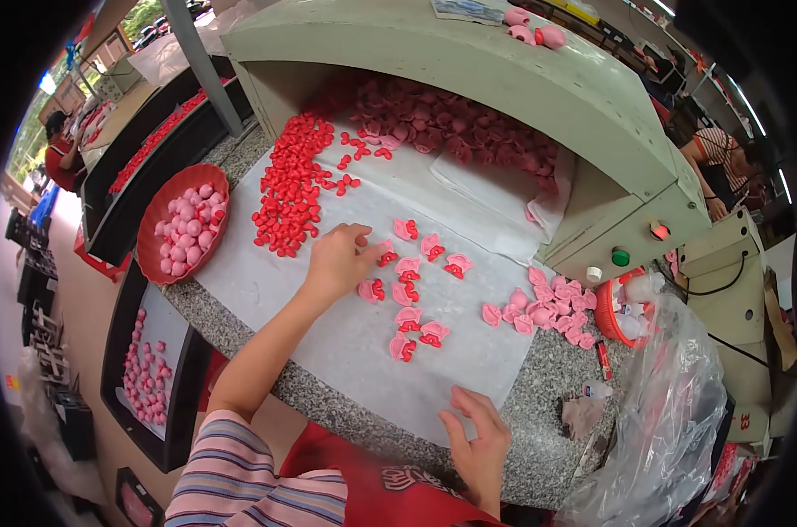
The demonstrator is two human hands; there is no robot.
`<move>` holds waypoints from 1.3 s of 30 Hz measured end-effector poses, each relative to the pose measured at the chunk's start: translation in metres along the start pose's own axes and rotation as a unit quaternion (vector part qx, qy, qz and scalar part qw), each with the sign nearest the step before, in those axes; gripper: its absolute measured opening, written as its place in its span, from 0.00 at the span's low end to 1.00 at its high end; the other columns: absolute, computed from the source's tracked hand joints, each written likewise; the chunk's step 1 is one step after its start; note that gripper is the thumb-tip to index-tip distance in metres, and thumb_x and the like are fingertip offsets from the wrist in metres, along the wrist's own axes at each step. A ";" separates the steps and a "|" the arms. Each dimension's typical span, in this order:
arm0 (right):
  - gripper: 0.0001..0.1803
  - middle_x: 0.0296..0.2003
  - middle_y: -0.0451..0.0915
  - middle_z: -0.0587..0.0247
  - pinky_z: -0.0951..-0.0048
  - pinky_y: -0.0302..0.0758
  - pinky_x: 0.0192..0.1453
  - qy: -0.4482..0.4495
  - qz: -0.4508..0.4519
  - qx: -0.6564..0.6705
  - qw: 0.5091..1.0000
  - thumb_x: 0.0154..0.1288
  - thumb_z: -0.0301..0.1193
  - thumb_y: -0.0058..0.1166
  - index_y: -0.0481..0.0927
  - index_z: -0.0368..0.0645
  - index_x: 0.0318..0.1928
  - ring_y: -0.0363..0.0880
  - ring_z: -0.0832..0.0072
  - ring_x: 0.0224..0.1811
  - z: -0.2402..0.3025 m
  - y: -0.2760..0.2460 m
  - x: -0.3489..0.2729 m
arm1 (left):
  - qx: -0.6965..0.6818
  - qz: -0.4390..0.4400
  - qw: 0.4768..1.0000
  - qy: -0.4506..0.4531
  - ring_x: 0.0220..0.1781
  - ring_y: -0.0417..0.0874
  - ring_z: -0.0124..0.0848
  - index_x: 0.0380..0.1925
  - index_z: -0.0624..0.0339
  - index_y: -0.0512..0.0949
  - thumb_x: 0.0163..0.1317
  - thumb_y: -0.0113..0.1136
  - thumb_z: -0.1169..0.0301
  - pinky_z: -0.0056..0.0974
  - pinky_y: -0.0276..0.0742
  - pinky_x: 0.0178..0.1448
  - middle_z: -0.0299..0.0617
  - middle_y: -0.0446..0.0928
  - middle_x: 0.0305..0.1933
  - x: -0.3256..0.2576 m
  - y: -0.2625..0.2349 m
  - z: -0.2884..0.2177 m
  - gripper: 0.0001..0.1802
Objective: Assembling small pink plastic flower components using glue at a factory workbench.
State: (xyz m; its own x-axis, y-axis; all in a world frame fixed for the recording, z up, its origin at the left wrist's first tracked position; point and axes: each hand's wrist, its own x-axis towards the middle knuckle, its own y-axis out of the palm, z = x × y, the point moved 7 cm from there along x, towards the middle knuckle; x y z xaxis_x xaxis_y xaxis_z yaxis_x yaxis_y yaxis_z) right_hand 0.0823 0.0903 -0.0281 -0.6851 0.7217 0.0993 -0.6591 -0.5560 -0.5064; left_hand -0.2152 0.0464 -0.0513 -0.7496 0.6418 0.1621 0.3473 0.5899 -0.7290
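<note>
My left hand (pixel 340 261) reaches over the white sheet, its fingers bent together at a small pink-and-red piece (pixel 387 254). The fingertips partly cover this piece. Around it lie several similar pieces, each a pink curled shell (pixel 407 265) set against a red bow-like part (pixel 406 350). Near the front edge of the sheet, my right hand (pixel 479 436) hovers with thumb and fingers apart, holding nothing. A pile of loose red parts (pixel 289 189) spreads beyond my left hand. Pink shells (pixel 548 307) are heaped to the right.
A red bowl (pixel 146 237) of pink balls stands at the left. Behind the sheet (pixel 328 342) arches a pale green machine housing (pixel 469 66) with many pink shells inside. To the right are an orange basket (pixel 606 312), a red marker (pixel 603 361) and a clear plastic bag (pixel 671 404).
</note>
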 end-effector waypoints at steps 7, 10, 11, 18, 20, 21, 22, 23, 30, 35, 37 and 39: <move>0.12 0.36 0.77 0.59 0.78 0.72 0.41 0.087 -0.210 -0.007 0.974 0.53 0.19 0.53 0.77 0.35 0.40 0.76 0.77 0.36 -0.043 -0.083 -0.036 | -0.288 0.045 0.952 -0.090 0.33 0.77 0.25 0.35 0.66 0.78 0.56 0.58 0.72 0.27 0.71 0.34 0.42 0.79 0.35 0.005 0.031 0.014 0.10; 0.17 0.40 0.75 0.62 0.78 0.71 0.43 0.128 -0.423 0.074 0.894 0.55 0.20 0.54 0.72 0.34 0.47 0.72 0.77 0.39 -0.086 -0.131 -0.061 | -0.557 0.111 0.808 -0.156 0.43 0.79 0.35 0.38 0.64 0.75 0.59 0.52 0.73 0.32 0.77 0.43 0.45 0.78 0.39 -0.022 0.039 -0.031 0.09; 0.17 0.40 0.75 0.62 0.78 0.71 0.43 0.133 -0.433 0.068 0.889 0.55 0.20 0.54 0.72 0.34 0.47 0.72 0.77 0.39 -0.092 -0.139 -0.056 | -0.622 0.152 0.750 -0.165 0.46 0.78 0.39 0.38 0.63 0.74 0.60 0.50 0.73 0.35 0.79 0.46 0.46 0.77 0.40 -0.036 0.040 -0.054 0.09; 0.21 0.34 0.75 0.65 0.77 0.70 0.38 0.190 -0.417 -0.106 0.883 0.47 0.27 0.64 0.75 0.36 0.43 0.71 0.80 0.34 -0.143 -0.172 -0.020 | -0.638 0.412 0.578 -0.298 0.51 0.75 0.45 0.44 0.66 0.71 0.61 0.48 0.68 0.40 0.78 0.47 0.53 0.74 0.46 -0.135 0.104 -0.154 0.14; 0.18 0.35 0.74 0.62 0.76 0.70 0.37 0.225 -0.390 -0.148 0.881 0.42 0.26 0.66 0.78 0.37 0.36 0.72 0.73 0.35 -0.152 -0.174 -0.015 | -0.644 0.487 0.486 -0.334 0.56 0.71 0.48 0.51 0.71 0.66 0.62 0.47 0.69 0.40 0.76 0.52 0.59 0.69 0.52 -0.152 0.109 -0.174 0.20; 0.18 0.35 0.74 0.62 0.76 0.70 0.37 0.224 -0.387 -0.145 0.883 0.42 0.26 0.66 0.78 0.37 0.36 0.72 0.73 0.35 -0.151 -0.172 -0.013 | -0.645 0.483 0.489 -0.335 0.56 0.71 0.48 0.51 0.71 0.66 0.62 0.47 0.69 0.40 0.76 0.52 0.59 0.69 0.52 -0.152 0.109 -0.171 0.20; 0.16 0.34 0.75 0.63 0.77 0.70 0.38 0.186 -0.407 -0.135 0.884 0.45 0.26 0.64 0.76 0.35 0.36 0.72 0.76 0.34 -0.145 -0.171 -0.014 | -0.664 0.496 0.464 -0.313 0.57 0.70 0.48 0.53 0.72 0.64 0.62 0.47 0.70 0.42 0.72 0.56 0.57 0.68 0.54 -0.152 0.106 -0.173 0.21; 0.15 0.33 0.76 0.64 0.77 0.70 0.38 0.148 -0.427 -0.124 0.884 0.48 0.26 0.62 0.74 0.34 0.37 0.72 0.79 0.33 -0.137 -0.172 -0.015 | -0.683 0.507 0.438 -0.289 0.58 0.68 0.47 0.55 0.73 0.62 0.63 0.47 0.70 0.43 0.68 0.60 0.56 0.67 0.55 -0.152 0.102 -0.175 0.23; 0.16 0.37 0.74 0.53 0.77 0.72 0.35 0.093 -0.298 0.278 0.908 0.50 0.27 0.57 0.67 0.34 0.36 0.75 0.75 0.30 -0.048 -0.121 -0.025 | -0.711 0.457 0.453 -0.284 0.58 0.68 0.47 0.56 0.68 0.62 0.63 0.48 0.68 0.44 0.67 0.61 0.54 0.69 0.54 -0.152 0.093 -0.155 0.23; 0.21 0.24 0.77 0.60 0.80 0.71 0.30 -0.044 -0.298 0.094 0.949 0.41 0.24 0.60 0.73 0.32 0.41 0.74 0.77 0.24 0.017 -0.102 -0.040 | -0.705 0.424 0.468 -0.323 0.55 0.72 0.45 0.54 0.64 0.64 0.61 0.51 0.65 0.47 0.70 0.58 0.52 0.71 0.51 -0.154 0.091 -0.148 0.23; 0.20 0.21 0.76 0.60 0.81 0.69 0.25 -0.104 -0.237 0.046 0.965 0.40 0.23 0.59 0.73 0.33 0.39 0.72 0.76 0.20 0.032 -0.100 -0.037 | -0.705 0.419 0.472 -0.322 0.55 0.72 0.45 0.54 0.64 0.64 0.61 0.52 0.65 0.46 0.70 0.58 0.51 0.72 0.50 -0.155 0.088 -0.148 0.24; 0.17 0.17 0.74 0.62 0.79 0.62 0.15 -0.174 -0.202 -0.004 0.964 0.38 0.22 0.57 0.75 0.35 0.36 0.65 0.74 0.12 0.053 -0.092 -0.032 | -0.706 0.415 0.477 -0.319 0.54 0.73 0.45 0.54 0.65 0.64 0.61 0.52 0.64 0.45 0.71 0.57 0.51 0.72 0.50 -0.154 0.086 -0.147 0.24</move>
State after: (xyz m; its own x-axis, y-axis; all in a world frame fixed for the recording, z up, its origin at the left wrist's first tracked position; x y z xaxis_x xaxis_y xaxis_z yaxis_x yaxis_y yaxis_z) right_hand 0.1489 0.0967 0.0606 -0.4358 0.6958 0.5709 -0.8929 -0.2542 -0.3718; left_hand 0.0133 0.0703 -0.0408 0.1142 0.9271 -0.3571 0.3701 0.2939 0.8813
